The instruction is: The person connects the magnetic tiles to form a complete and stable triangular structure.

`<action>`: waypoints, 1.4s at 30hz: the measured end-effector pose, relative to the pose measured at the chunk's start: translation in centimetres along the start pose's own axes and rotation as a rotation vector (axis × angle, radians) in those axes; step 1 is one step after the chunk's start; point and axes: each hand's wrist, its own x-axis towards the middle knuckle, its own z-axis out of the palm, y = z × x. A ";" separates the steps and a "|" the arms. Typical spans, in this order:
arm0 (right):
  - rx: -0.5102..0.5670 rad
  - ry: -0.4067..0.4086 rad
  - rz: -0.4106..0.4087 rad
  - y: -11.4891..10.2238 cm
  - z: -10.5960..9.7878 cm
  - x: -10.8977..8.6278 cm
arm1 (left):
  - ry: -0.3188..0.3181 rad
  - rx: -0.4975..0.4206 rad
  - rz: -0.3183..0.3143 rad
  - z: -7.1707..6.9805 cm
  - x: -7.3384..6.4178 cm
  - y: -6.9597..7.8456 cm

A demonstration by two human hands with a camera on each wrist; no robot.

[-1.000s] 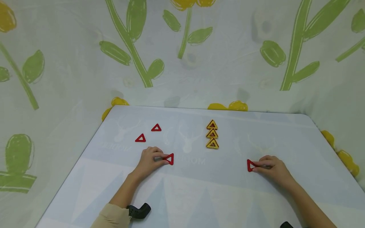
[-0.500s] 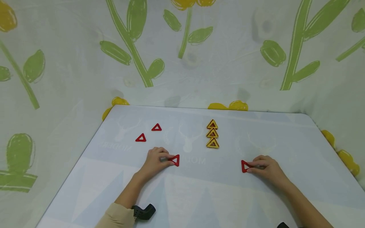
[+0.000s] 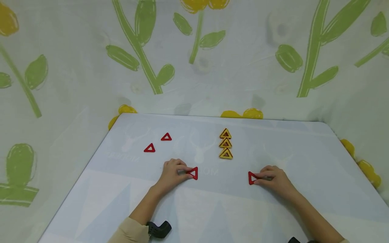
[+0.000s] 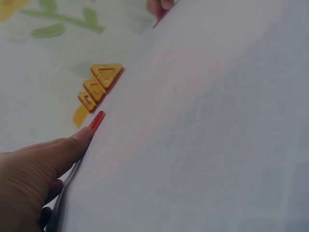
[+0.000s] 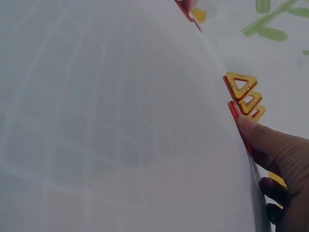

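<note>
Between thumb and fingers my left hand (image 3: pixel 174 174) pinches a red triangle frame (image 3: pixel 196 173) by one corner, its flat side facing right. Across from it, my right hand (image 3: pixel 277 181) pinches another red triangle frame (image 3: pixel 250 178), flat side facing left. A gap of tabletop separates the two frames. Beyond them, three yellow triangles (image 3: pixel 226 154) with dark red undersides stand in a column, one behind another. In the left wrist view the thumb lies along the red triangle (image 4: pixel 97 121); in the right wrist view the thumb presses the red triangle (image 5: pixel 235 112).
Two more red triangles (image 3: pixel 149 148) lie apart at the back left of the pale printed table (image 3: pixel 218 209). A cloth wall (image 3: pixel 243 77) with printed flowers rises behind the table's far edge. A black wrist device (image 3: pixel 159 229) sits by the left sleeve.
Both hands have moved toward each other, the left to the right and the right to the left, each carrying its red triangle. The yellow column and the two loose red triangles stay put.
</note>
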 end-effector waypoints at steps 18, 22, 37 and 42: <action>0.027 0.004 -0.052 -1.1 2.1 1.1 | -0.009 0.058 0.116 2.4 1.2 1.3; 0.040 0.002 -0.056 -1.3 2.5 1.3 | -0.018 0.052 0.104 2.9 1.5 1.8; 0.056 0.034 -0.112 -1.6 3.7 1.9 | -0.031 0.057 0.133 4.5 2.1 3.4; 0.037 0.004 -0.066 -1.9 3.9 1.9 | -0.036 0.058 0.147 4.9 2.3 3.8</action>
